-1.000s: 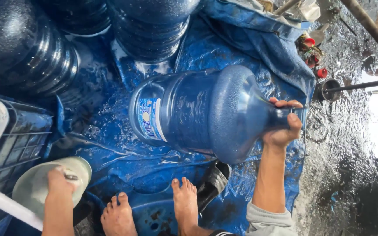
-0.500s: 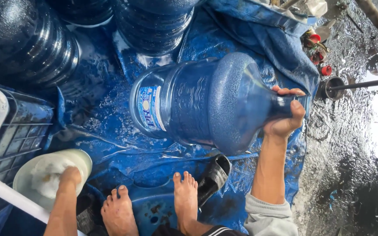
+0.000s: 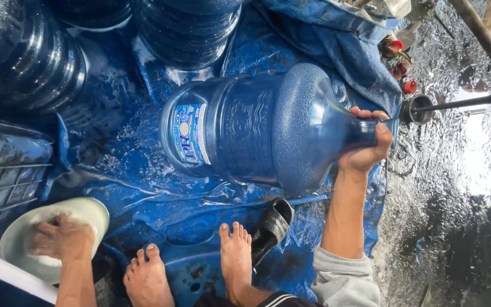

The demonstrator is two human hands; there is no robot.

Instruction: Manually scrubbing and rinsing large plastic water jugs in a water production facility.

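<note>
The right hand (image 3: 365,149) clenches the neck of a large blue water jug (image 3: 257,128), which lies on its side across a wet blue tarp (image 3: 143,187) — base pointing away from the grip. A rectangular blue-and-white label (image 3: 187,134) wraps the jug near its base; its shoulder looks pebbled, its body ribbed. The left hand (image 3: 61,237) rests inside a pale round bowl (image 3: 86,211), fingers curled — possibly on something, hard to tell.

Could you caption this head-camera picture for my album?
Right hand grips the neck of a blue water jug lying on wet tarp; left hand dips into a white bowl.
</note>
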